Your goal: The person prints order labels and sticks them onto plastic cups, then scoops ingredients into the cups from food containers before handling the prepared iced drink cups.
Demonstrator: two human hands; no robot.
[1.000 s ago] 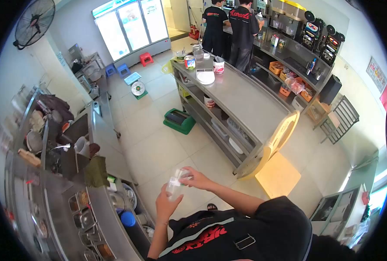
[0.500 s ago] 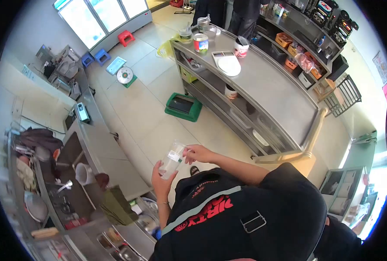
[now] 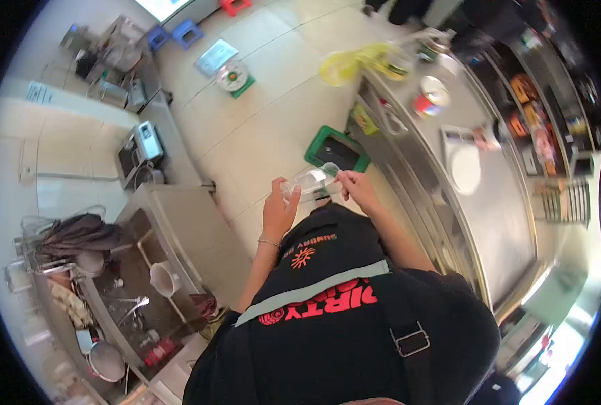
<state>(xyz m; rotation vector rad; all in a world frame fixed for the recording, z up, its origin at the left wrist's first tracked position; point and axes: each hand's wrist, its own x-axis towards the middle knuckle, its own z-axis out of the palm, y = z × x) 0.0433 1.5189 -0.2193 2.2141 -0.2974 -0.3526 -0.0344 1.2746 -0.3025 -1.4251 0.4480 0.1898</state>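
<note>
Clear plastic cup point(image 3: 307, 182) sits tilted, grasped by your left hand point(image 3: 279, 204); your right hand point(image 3: 357, 189) curls at its rim, its grip unclear.

Yellow bag point(image 3: 339, 69), faucet point(image 3: 137, 306), blue stools point(image 3: 187, 32)

Clear cup point(image 3: 306, 183), black apron point(image 3: 314, 354) with red lettering point(image 3: 337, 297), green-and-black bin point(image 3: 339, 150)

There's one left hand point(image 3: 278, 208), one right hand point(image 3: 360, 190), one clear cup point(image 3: 308, 181) or more (too blurry to count), two blue stools point(image 3: 187, 30) and one green bin point(image 3: 337, 148).
</note>
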